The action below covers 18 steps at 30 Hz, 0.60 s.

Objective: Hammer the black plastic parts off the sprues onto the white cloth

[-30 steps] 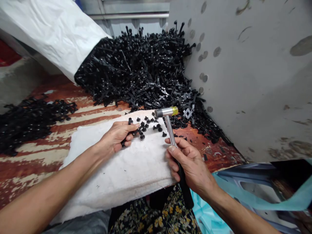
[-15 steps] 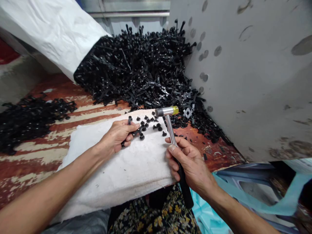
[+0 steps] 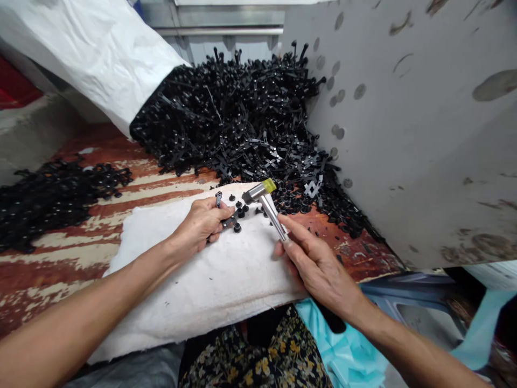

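Observation:
My right hand (image 3: pixel 311 258) is closed round the shaft of a two-faced mallet (image 3: pixel 273 215). Its metal head has a dark face towards the left and a yellow face towards the right, and it hovers over the cloth. Between the thumb and fingers of my left hand (image 3: pixel 204 222) is a black plastic linkage piece (image 3: pixel 231 218), partly hidden by the fingers. Small black plastic caps (image 3: pixel 237 228) lie on the white cloth (image 3: pixel 169 291) between the linkage and the mallet. The mallet head covers some of them.
A large heap of black linkage pieces (image 3: pixel 234 118) spills from a white sack (image 3: pixel 100 59) at the back. A smaller black pile (image 3: pixel 52 199) lies at the left. A grey stained panel (image 3: pixel 404 151) bounds the right side. Turquoise plastic (image 3: pixel 343 350) hangs below the table's edge.
The mallet head has come left and tipped, now nearer my left hand, and its handle slants more. My left hand keeps its hold on the linkage piece. The view has shifted slightly.

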{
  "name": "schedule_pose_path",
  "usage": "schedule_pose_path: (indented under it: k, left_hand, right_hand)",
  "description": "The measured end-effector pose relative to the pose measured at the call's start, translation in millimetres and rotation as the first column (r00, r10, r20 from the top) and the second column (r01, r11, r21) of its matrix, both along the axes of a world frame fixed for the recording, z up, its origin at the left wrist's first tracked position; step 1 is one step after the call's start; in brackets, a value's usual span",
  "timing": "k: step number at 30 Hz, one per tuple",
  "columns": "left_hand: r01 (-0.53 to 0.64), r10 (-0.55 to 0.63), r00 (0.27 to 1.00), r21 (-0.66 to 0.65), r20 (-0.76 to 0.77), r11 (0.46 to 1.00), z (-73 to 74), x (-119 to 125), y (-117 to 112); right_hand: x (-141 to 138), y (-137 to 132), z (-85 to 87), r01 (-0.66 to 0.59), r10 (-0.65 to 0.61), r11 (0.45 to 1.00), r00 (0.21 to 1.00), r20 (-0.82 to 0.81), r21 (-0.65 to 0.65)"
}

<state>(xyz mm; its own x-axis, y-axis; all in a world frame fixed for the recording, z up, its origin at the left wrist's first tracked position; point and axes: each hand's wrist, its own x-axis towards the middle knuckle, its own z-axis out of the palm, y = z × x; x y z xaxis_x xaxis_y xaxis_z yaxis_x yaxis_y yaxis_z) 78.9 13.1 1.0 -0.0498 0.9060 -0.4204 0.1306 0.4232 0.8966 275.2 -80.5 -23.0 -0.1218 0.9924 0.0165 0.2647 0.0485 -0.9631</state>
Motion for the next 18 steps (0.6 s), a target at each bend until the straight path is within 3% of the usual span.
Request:
schedule_pose_path:
  k: [2, 4, 8, 12, 15, 18]
  left_hand:
    - [-0.006, 0.006, 1.000, -0.014, -0.010, 1.000, 1.0, 1, -1]
    - [-0.009, 0.009, 1.000, -0.021, -0.013, 1.000, 2.0, 2, -1]
    - [-0.005, 0.005, 1.000, -0.026, 0.004, 1.000, 3.7, 4, 0]
    - [0.040, -0.032, 0.997, -0.117, 0.066, 0.992, 8.1, 0, 2]
    - [0.117, -0.098, 0.987, -0.157, 0.124, 0.981, 11.9, -4, 2]
    - [0.122, -0.101, 0.986, -0.155, 0.134, 0.980, 13.1, -6, 1]
  right_hand:
    - [5, 5, 2.3, -0.047, -0.011, 0.970, 0.972, 0.235, 0.240]
    - [7, 11, 2.8, -0.141, -0.029, 0.925, 0.900, 0.436, 0.352]
    - [4, 16, 3.0, -0.257, -0.033, 0.928, 0.667, 0.744, 0.271]
    - [0, 15, 5.5, -0.287, -0.054, 0.924, 0.552, 0.832, 0.251]
    - [-1, 14, 5.5, -0.307, -0.068, 0.915, 0.523, 0.850, 0.262]
    - [0, 15, 3.5, -0.310, -0.089, 0.905, 0.530, 0.843, 0.291]
